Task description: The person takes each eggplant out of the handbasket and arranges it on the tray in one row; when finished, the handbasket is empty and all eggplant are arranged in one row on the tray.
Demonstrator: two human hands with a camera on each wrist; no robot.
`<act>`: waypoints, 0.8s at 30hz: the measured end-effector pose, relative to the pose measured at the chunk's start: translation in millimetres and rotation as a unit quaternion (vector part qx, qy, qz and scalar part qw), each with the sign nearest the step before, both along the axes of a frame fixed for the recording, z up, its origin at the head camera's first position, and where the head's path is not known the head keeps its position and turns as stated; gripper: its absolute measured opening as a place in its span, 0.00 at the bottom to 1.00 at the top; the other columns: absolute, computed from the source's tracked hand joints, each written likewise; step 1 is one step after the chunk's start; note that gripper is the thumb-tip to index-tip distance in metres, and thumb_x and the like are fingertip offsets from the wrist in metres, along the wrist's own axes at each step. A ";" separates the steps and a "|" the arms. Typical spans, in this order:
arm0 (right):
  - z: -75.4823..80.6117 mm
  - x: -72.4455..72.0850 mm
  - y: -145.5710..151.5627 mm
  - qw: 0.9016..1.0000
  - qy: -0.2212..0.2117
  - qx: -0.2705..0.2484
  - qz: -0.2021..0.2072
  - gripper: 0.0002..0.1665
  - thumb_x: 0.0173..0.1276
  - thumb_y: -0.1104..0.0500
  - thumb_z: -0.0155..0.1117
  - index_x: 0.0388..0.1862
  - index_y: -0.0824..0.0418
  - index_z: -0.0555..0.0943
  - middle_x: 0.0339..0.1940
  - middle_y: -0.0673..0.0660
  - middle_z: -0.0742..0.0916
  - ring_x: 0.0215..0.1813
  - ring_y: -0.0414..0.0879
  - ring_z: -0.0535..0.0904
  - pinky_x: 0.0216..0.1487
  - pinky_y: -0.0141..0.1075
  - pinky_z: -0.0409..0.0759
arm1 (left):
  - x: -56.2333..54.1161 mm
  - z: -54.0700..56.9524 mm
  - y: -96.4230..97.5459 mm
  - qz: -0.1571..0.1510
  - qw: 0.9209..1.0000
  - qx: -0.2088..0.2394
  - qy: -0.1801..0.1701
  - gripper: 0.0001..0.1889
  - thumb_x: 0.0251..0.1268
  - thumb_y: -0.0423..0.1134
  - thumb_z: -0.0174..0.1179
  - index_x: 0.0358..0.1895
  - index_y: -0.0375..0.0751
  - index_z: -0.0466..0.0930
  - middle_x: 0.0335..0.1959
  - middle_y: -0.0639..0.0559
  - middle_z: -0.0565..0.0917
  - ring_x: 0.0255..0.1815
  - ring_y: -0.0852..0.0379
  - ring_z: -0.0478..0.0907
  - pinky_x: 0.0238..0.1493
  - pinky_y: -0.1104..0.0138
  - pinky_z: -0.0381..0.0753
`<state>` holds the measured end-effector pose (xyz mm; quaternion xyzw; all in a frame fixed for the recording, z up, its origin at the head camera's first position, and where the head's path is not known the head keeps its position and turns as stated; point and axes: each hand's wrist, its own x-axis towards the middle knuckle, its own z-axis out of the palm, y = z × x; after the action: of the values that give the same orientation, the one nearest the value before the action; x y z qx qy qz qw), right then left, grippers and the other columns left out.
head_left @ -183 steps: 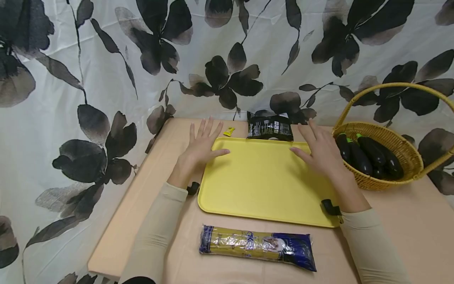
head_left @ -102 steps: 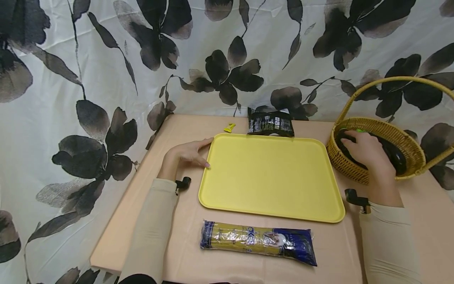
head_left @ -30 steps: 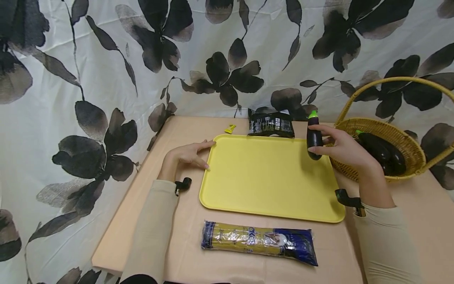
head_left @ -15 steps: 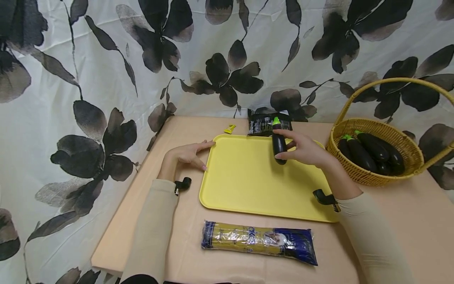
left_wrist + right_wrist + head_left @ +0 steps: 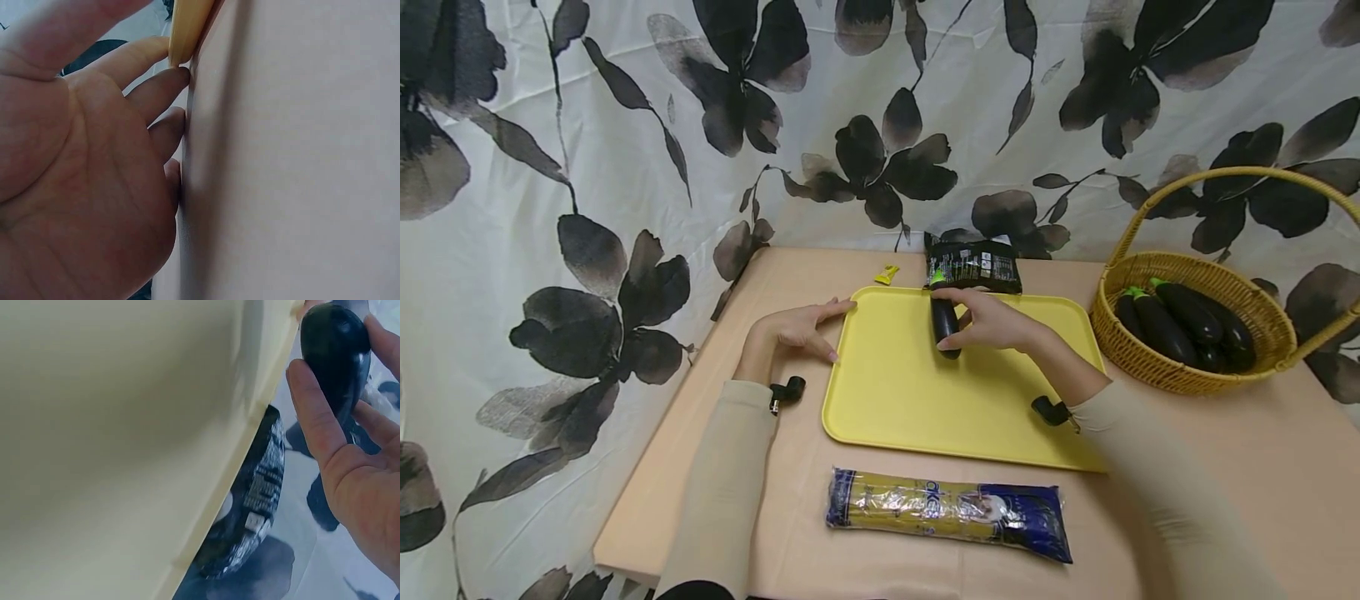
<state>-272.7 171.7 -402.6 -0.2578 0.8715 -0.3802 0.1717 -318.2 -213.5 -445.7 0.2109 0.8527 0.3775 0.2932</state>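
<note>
My right hand (image 5: 994,323) grips a small dark eggplant (image 5: 945,327) by its sides between thumb and fingers. Its green stem end points toward the back, and it is held over the back middle of the yellow tray (image 5: 917,412). In the right wrist view the glossy rounded end of the eggplant (image 5: 335,353) shows between the fingers, above the tray surface. At the tray's left edge rests my left hand (image 5: 793,329), fingers relaxed and fingertips at the rim. The left wrist view shows its palm (image 5: 94,175) with the fingertips against the tray edge (image 5: 187,31).
A wicker basket (image 5: 1180,379) with several eggplants (image 5: 1165,329) stands to the right. Behind the tray lie a black packet (image 5: 981,265) and a small yellow wrapped piece (image 5: 887,274). A long pack of spaghetti (image 5: 940,508) lies in front. A floral curtain (image 5: 850,75) hangs behind.
My right hand reached into the basket, took out an eggplant and carried it left and lower over the tray. My left hand went from above the tray to its left edge and stayed.
</note>
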 end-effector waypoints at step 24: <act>-11.6 -9.0 -78.4 0.995 -0.023 0.070 0.063 0.54 0.63 0.48 0.79 0.83 0.55 0.63 0.76 0.61 0.74 0.71 0.54 0.72 0.64 0.47 0.76 | -0.5 0.3 0.0 0.001 1.000 0.001 -0.006 0.65 0.42 0.44 0.86 0.85 0.58 0.52 0.88 0.51 0.39 0.88 0.49 0.31 0.86 0.46 0.35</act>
<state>-281.8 93.3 -414.2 -0.2903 0.8739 -0.3127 0.2330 -318.8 -213.5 -445.4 0.2078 0.8506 0.3803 0.2977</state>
